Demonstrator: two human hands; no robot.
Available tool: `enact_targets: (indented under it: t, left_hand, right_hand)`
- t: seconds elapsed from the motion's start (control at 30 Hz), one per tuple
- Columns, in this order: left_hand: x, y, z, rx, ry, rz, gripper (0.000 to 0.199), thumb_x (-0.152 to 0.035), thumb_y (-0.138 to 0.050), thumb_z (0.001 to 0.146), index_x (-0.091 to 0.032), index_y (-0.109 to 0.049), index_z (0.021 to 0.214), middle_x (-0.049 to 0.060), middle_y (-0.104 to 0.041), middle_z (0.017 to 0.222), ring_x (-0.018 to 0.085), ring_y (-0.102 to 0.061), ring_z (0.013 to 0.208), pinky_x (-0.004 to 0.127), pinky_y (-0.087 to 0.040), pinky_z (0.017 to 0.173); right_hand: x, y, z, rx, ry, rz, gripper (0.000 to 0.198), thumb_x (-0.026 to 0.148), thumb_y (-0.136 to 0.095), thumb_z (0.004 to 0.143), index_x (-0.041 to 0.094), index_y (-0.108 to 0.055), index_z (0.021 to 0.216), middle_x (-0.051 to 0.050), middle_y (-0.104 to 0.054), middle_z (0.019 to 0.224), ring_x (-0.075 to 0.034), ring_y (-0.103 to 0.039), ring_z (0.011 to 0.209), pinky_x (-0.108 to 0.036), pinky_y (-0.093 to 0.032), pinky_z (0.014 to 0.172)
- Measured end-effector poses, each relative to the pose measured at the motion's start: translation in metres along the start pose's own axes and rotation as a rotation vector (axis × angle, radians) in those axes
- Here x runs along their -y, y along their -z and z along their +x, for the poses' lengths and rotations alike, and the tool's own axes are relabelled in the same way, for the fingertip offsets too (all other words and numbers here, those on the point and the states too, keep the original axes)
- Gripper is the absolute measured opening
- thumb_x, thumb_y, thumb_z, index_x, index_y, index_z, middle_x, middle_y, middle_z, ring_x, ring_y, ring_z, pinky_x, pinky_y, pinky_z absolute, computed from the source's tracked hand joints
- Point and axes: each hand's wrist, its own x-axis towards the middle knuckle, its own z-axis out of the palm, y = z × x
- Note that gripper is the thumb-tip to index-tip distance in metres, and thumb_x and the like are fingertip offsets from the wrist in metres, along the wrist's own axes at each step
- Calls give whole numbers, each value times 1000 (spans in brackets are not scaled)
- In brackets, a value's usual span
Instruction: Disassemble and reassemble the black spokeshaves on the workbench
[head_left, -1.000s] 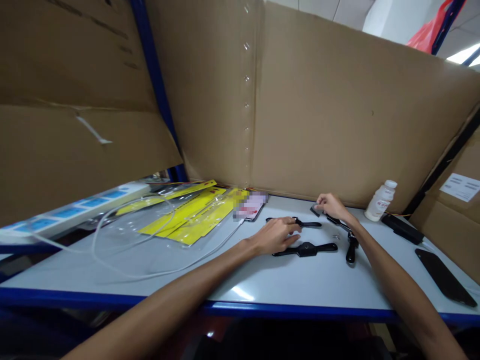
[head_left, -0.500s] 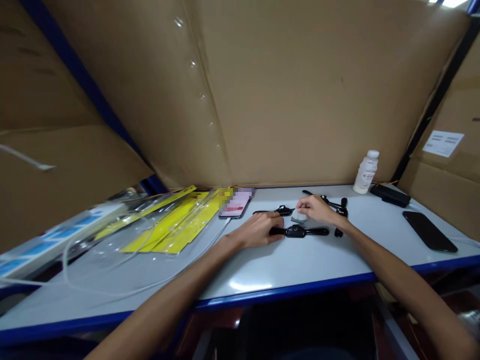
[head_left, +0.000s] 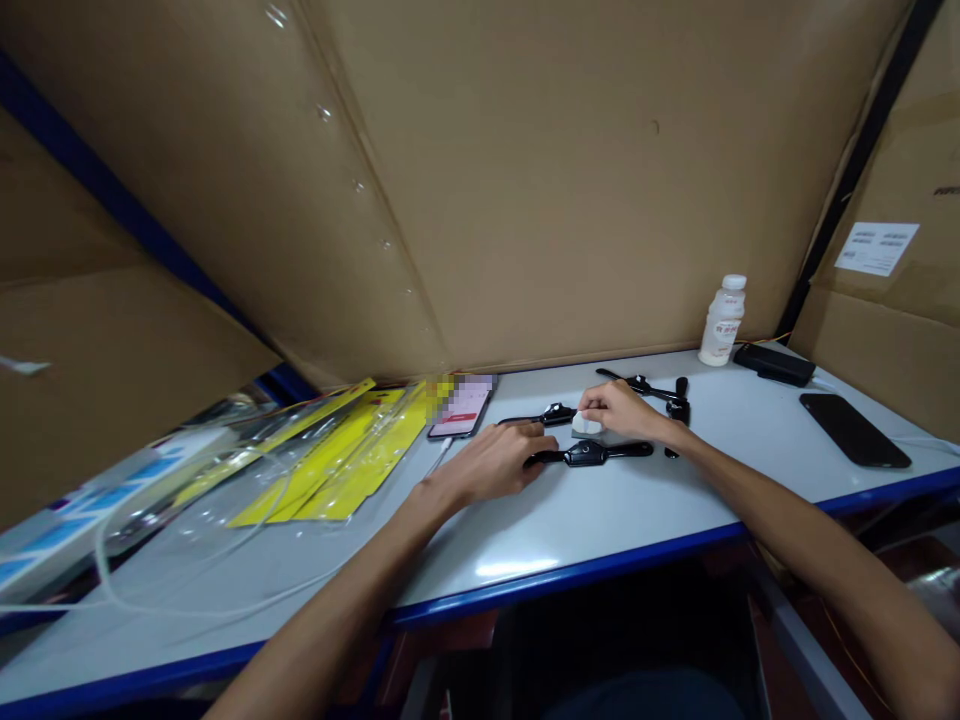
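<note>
My left hand (head_left: 504,460) has its fingers closed round the left handle of a black spokeshave (head_left: 586,455), which lies flat on the table. Just behind that tool's middle, my right hand (head_left: 619,408) pinches a small white piece with a grey lower edge (head_left: 588,425); its exact kind is unclear. A second black spokeshave (head_left: 555,413) lies behind my left hand. Two more black tools of this sort, one at the back (head_left: 641,385) and one lying lengthwise (head_left: 677,411), are partly hidden by my right hand and wrist.
Yellow cards in clear plastic packaging (head_left: 330,465) and a white cable (head_left: 262,603) spread over the left side. A lit phone (head_left: 463,408) lies at the back. On the right are a bottle (head_left: 721,325), a black case (head_left: 774,365) and a dark phone (head_left: 853,430). Cardboard walls (head_left: 525,200) surround the table.
The camera view has turned slightly, so everything shifts left in the picture. The white piece shows at a slightly different angle; both hands keep their holds.
</note>
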Motion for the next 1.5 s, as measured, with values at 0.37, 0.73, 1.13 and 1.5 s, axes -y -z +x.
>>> enact_targets:
  t: [0.37, 0.73, 1.13, 1.5]
  left_hand:
    - [-3, -1, 1, 9, -16, 52, 29, -13, -54, 91, -23, -71, 112, 7, -71, 100, 23, -68, 91, 30, -49, 72]
    - [-6, 1, 1, 19, -6, 67, 30, -13, -52, 87, -21, -72, 107, 8, -71, 100, 24, -68, 90, 31, -48, 70]
    - [-6, 0, 2, -4, -9, 55, 31, -12, -51, 86, -22, -71, 109, 8, -70, 96, 23, -66, 85, 30, -46, 68]
    - [-6, 0, 2, -4, -6, 58, 30, -14, -53, 87, -22, -72, 109, 8, -71, 98, 23, -67, 86, 31, -47, 69]
  right_hand:
    - [-3, -2, 0, 51, 28, -22, 16, 16, -62, 87, 17, -77, 82, -2, -70, 71, -15, -59, 68, -28, -39, 67]
    - [0, -6, -4, 151, -21, 11, 23, 8, -57, 83, 16, -79, 84, 1, -66, 62, -13, -57, 58, -27, -39, 62]
    - [2, -3, -4, 227, -92, 54, 17, 13, -61, 81, 16, -78, 79, 0, -65, 60, -11, -55, 50, -26, -40, 55]
    - [4, 1, -5, 227, -78, 18, 15, 17, -66, 82, 18, -79, 74, 2, -59, 55, -12, -52, 56, -26, -36, 58]
